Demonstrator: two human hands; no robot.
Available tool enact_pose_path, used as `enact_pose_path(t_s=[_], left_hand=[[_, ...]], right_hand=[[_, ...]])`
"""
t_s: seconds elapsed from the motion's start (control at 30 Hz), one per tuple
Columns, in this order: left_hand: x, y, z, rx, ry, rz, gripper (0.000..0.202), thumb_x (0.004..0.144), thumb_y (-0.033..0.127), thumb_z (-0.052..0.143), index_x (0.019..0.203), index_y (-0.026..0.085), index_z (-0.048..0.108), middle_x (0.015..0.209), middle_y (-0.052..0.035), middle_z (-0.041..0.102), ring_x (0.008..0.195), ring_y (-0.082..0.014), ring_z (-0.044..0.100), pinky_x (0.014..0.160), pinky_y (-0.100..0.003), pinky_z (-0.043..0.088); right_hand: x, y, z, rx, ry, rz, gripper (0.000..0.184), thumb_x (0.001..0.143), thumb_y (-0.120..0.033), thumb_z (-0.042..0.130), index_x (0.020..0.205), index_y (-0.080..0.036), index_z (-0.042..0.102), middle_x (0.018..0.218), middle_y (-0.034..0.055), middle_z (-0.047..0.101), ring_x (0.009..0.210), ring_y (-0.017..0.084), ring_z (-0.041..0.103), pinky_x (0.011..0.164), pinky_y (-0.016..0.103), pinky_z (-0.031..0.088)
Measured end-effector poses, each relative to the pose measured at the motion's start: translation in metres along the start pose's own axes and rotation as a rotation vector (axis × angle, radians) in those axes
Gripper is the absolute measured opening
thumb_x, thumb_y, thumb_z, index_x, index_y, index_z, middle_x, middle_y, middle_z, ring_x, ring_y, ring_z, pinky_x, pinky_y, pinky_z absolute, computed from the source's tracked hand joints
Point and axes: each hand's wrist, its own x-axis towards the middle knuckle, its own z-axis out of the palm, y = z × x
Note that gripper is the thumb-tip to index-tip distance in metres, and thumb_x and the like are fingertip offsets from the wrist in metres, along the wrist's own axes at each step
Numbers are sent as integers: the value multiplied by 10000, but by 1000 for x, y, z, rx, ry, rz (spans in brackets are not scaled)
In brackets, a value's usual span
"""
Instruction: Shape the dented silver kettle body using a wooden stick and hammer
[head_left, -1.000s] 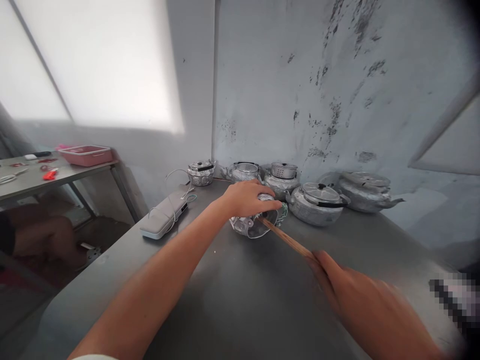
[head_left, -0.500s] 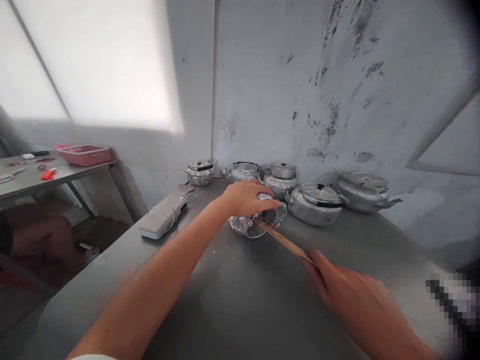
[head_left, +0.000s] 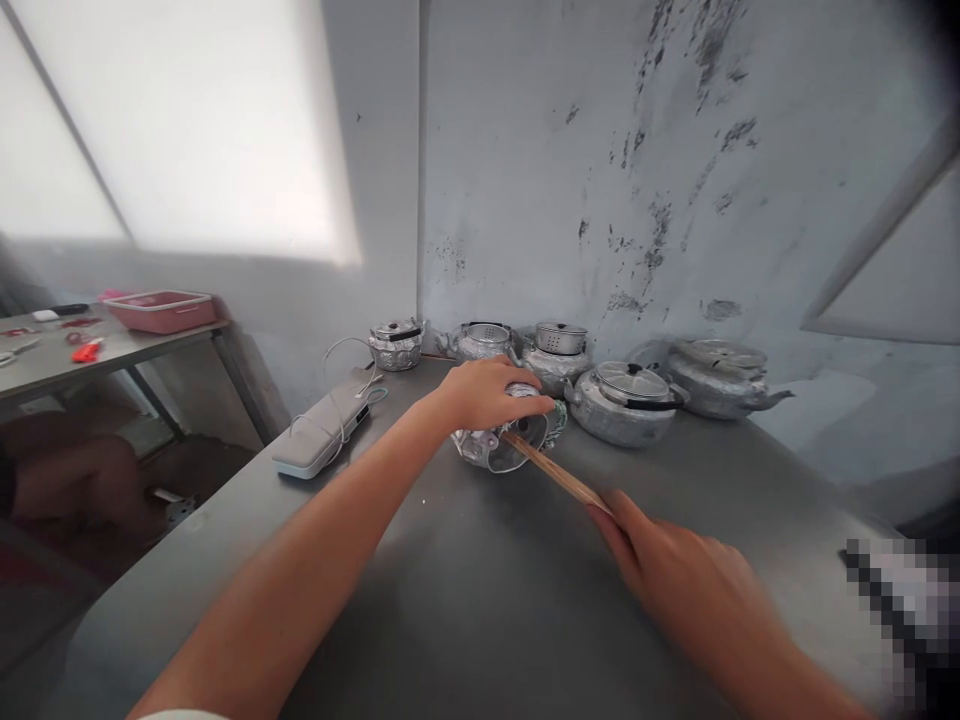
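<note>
Grey table (head_left: 450, 600); right hand (head_left: 667, 560) clenched round stick (head_left: 559, 476).

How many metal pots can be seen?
6 clearly: the tipped pot under the left hand; beyond it, left to right: first pot, second pot, third pot, fourth pot, fifth pot. Others may be hidden.

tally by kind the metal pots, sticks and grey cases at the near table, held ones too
Standing metal pots clearly visible: 5
Tipped pot under the left hand: 1
Wooden stick in the right hand: 1
Grey case: 1
Total: 8
</note>
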Motion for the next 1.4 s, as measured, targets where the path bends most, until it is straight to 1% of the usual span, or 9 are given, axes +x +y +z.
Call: enact_pose_path(t_s=[0.23, 0.33, 0.47, 0.6, 0.7, 0.8, 1.0, 1.23, 1.4], left_hand=[[0, 0, 0, 18, 3, 5, 583, 902, 779, 437, 1267, 403, 693, 1268, 0, 657, 1108, -269, 637, 1019, -404, 459], [0, 0, 0, 20, -4, -5, 577, 909, 771, 431, 1277, 406, 686, 1277, 6, 654, 1123, -266, 632, 1028, -401, 453], [0, 1, 0, 18, -7, -2, 576, 906, 772, 438, 1273, 405, 690, 1283, 6, 652, 1119, -266, 634, 1034, -400, 450], [0, 1, 0, 7, 3, 2, 572, 909, 767, 441, 1280, 407, 685, 1304, 13, 646, 1145, -264, 627, 1046, -399, 446], [0, 0, 1, 11, 1, -2, 570, 906, 770, 449, 1274, 406, 689, 1294, 9, 654, 1135, -268, 634, 1044, -404, 450], [-1, 0, 1, 8, 10, 5, 563, 911, 762, 451, 1270, 402, 692, 1291, 6, 658, 1112, -267, 645, 1045, -406, 451], [-2, 0, 0, -5, 8, 25, 564, 918, 754, 451, 1265, 385, 698, 1304, 2, 653, 1115, -265, 643, 1042, -383, 451], [-3, 2, 0, 5, 20, 26, 546, 924, 740, 458, 1257, 384, 703, 1293, 2, 659, 1109, -263, 645, 1032, -378, 453], [-4, 5, -2, -3, 10, 12, 535, 925, 729, 470, 1257, 383, 706, 1286, -1, 659, 1116, -271, 641, 1018, -387, 460]], right_hand=[[-2, 0, -1, -72, 19, 7, 287, 1032, -439, 444, 979, -263, 663, 519, -32, 652, 433, 239, 652, 484, 301, 59], [-3, -1, -2, -56, 21, -2, 307, 1033, -411, 445, 894, -250, 666, 502, -28, 646, 413, 226, 642, 485, 297, 58], [-3, -1, -5, -62, 90, -16, 391, 1032, -459, 427, 801, -232, 645, 494, -10, 635, 401, 223, 627, 489, 294, 59], [-4, 0, -8, -86, 80, -21, 393, 1036, -430, 429, 774, -224, 638, 469, -6, 617, 381, 225, 609, 495, 295, 52], [-6, 0, -9, -43, 103, -11, 395, 1035, -450, 424, 789, -232, 644, 488, -12, 625, 375, 216, 598, 496, 292, 52], [-7, -3, -10, -40, 122, -22, 372, 1030, -411, 441, 764, -234, 632, 466, -21, 607, 349, 213, 575, 492, 290, 46], [-7, -4, -14, -41, 214, -53, 458, 1050, -420, 368, 709, -220, 599, 438, -6, 568, 329, 208, 548, 491, 281, 54], [-7, -3, -19, -3, 125, 26, 498, 1047, -458, 323, 731, -217, 623, 478, 13, 602, 349, 164, 541, 483, 293, 67], [-5, -3, -24, 31, 89, 30, 546, 1053, -466, 267, 743, -225, 647, 475, 22, 607, 343, 163, 524, 476, 291, 82]])
